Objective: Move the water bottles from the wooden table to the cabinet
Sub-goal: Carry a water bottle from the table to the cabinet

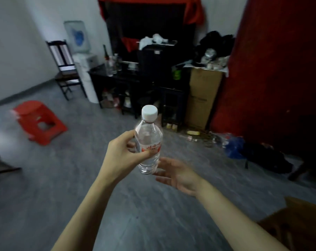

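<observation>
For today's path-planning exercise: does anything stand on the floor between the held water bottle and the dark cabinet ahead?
Nothing visible does. The left hand holds the water bottle upright; bare grey floor runs to the dark cabinet. The red stool sits off left.

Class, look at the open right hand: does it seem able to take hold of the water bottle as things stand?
Probably yes. The right hand is open just beside the water bottle's base, with nothing between them; the left hand grips only the middle.

Dim, motion-blurred, wide-angle edge warp.
</observation>
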{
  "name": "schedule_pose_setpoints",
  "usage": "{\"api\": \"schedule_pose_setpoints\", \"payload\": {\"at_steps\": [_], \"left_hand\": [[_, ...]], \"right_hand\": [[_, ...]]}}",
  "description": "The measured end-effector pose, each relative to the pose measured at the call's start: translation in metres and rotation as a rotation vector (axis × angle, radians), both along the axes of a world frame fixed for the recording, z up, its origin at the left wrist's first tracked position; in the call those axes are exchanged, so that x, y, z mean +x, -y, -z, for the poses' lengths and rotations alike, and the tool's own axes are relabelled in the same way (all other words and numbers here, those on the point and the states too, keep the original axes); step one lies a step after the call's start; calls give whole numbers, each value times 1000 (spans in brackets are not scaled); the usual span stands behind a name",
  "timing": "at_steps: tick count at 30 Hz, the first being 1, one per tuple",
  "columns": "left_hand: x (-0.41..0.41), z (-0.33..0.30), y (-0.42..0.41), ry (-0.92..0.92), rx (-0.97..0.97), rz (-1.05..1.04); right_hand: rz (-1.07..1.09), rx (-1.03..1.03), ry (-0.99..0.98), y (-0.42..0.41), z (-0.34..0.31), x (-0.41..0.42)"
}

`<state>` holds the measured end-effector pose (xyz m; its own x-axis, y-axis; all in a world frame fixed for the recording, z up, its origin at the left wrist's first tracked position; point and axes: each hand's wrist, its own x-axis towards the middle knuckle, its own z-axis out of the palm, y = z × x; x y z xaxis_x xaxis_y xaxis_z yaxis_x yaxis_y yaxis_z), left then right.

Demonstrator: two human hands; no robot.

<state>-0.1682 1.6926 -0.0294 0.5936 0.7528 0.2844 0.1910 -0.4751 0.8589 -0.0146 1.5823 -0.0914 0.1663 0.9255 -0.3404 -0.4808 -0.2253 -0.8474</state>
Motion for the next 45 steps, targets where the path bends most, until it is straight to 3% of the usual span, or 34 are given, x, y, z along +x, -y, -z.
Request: {"api": "schedule_pose_setpoints", "payload": {"at_steps": [7, 13, 34, 45], "left_hand": [[-109, -7, -33, 18, -25, -186], [-151, -3, -43, 43, -52, -299], [-101, -32, -122, 26, 57, -388], [-106, -40, -243, -6, 129, -399]], "right_hand": [[-262, 7, 63, -69, 2, -87], [-429, 30, 112, -99, 4, -119], [-499, 67, 49, -194, -17, -58], [-526, 95, 53, -318, -17, -60]]}}
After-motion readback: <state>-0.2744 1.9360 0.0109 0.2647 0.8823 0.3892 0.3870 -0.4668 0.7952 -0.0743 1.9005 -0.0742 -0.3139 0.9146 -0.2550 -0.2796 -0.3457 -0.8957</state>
